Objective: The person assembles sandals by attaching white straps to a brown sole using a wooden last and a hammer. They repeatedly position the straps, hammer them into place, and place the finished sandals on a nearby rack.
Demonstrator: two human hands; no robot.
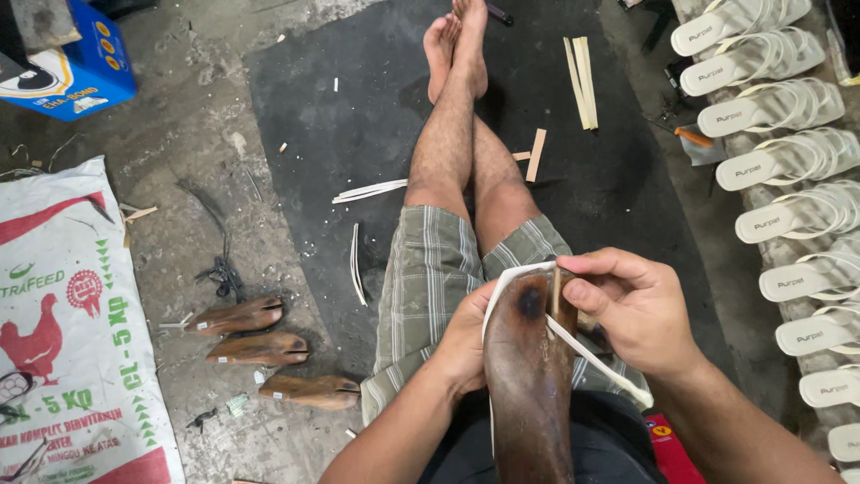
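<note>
Wooden shoe last (528, 376) propped upright in the lap over plaid shorts (430, 269), braced from behind by the left hand (466, 345), closed around its side; right hand (627, 309) pinching a white strap (591, 354) and a thin strip against the toe end. Likely faults: strap slipping off the rounded toe if tension drops, or seating crooked if the last twists in the lap. Loose offcuts (580, 67) on the black mat (358, 108), three spare lasts (260, 348) and finished white sandals (770, 161) close by, well apart from the work.

Three wooden lasts (260, 348), printed sack (72, 332), white sandals (788, 161), blue box (76, 58)
</note>
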